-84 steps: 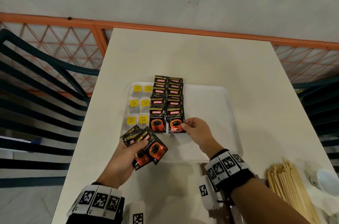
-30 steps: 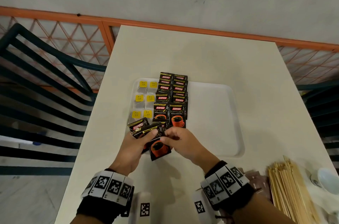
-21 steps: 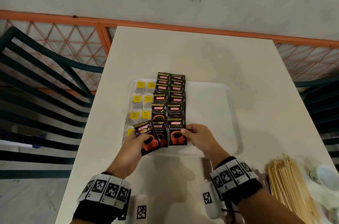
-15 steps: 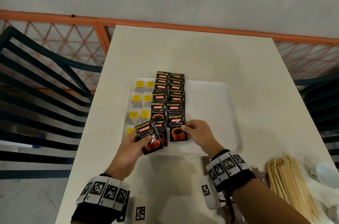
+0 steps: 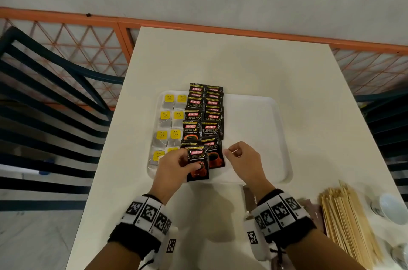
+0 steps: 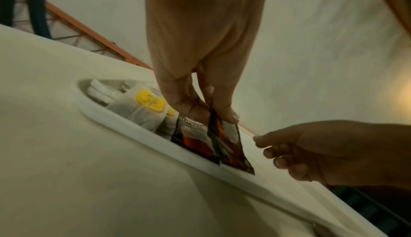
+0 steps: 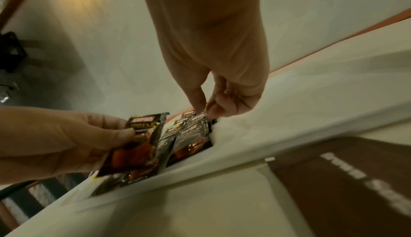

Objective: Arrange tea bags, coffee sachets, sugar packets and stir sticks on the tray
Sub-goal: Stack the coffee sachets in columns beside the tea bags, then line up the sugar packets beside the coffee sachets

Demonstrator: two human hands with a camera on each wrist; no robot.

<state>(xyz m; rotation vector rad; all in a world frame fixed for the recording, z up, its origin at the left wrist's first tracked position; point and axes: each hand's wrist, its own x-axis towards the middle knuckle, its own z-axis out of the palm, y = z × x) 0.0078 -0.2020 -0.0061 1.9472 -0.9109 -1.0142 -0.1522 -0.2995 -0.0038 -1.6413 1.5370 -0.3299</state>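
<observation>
A white tray [image 5: 254, 137] holds two columns of yellow-tagged tea bags [image 5: 170, 115] at its left. Beside them lie two overlapping columns of black coffee sachets [image 5: 204, 115]. My left hand [image 5: 189, 162] pinches one coffee sachet [image 5: 197, 168] between thumb and fingers, over the near end of the left sachet column. My right hand [image 5: 231, 152] hovers just right of the nearest sachet [image 5: 215, 156] in the right column, fingers loosely curled and holding nothing. The left wrist view shows a gap between the right hand [image 6: 266, 147] and that sachet [image 6: 231, 145].
A bundle of wooden stir sticks [image 5: 344, 221] lies on the table at the near right, beside a white cup [image 5: 390, 205]. Brown packets [image 5: 249, 196] lie under my right wrist. The tray's right half is bare. Dark slatted chairs [image 5: 55, 84] flank the table.
My right hand took a sachet from the left hand's fan, laid it at the near end of the right column and let go. The left hand moved over the tray with its remaining sachet.
</observation>
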